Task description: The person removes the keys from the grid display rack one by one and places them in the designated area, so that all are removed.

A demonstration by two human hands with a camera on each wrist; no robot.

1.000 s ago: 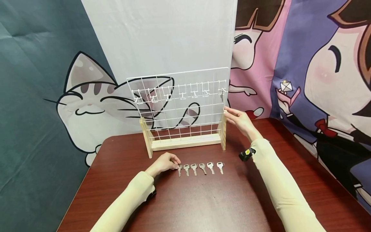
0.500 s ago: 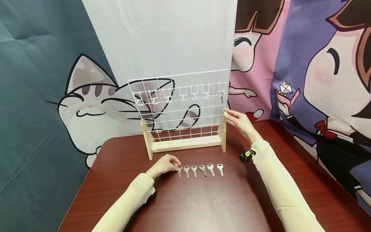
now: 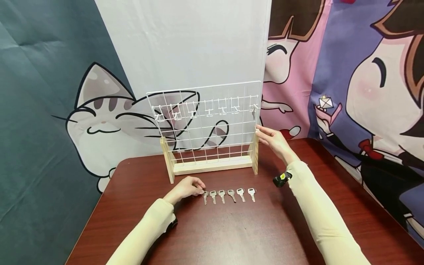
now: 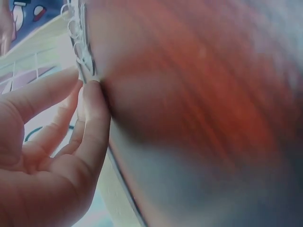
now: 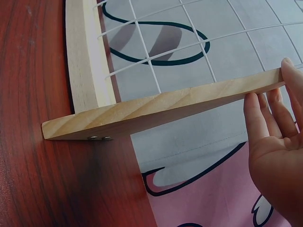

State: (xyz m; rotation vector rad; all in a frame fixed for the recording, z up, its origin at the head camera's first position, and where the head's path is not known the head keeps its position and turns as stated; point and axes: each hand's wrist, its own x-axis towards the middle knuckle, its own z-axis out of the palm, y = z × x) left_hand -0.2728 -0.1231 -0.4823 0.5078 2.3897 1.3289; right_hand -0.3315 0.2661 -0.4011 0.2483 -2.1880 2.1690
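A row of several metal keys [image 3: 230,195] with small rings lies on the table in front of a white wire grid rack [image 3: 212,138]. My left hand [image 3: 188,187] pinches at the head of the leftmost key [image 3: 205,199], which still lies flat. In the left wrist view its thumb and forefinger [image 4: 97,101] meet beside the key rings [image 4: 75,28]. The right hand [image 3: 275,142] grips the upper end of the rack's right wooden side piece [image 5: 165,101], with thumb on top and fingers below. Another key [image 3: 253,113] hangs from the rightmost hook.
Several white hooks [image 3: 209,112] line the upper part of the grid. The rack's wooden base bar [image 3: 212,165] stands on the reddish-brown table [image 3: 228,235]. A cartoon-printed cloth backdrop [image 3: 205,48] rises behind the table.
The head view has tilted slightly, so the rack and keys sit a little lower in it. Both hands hold nearly the same places as before.
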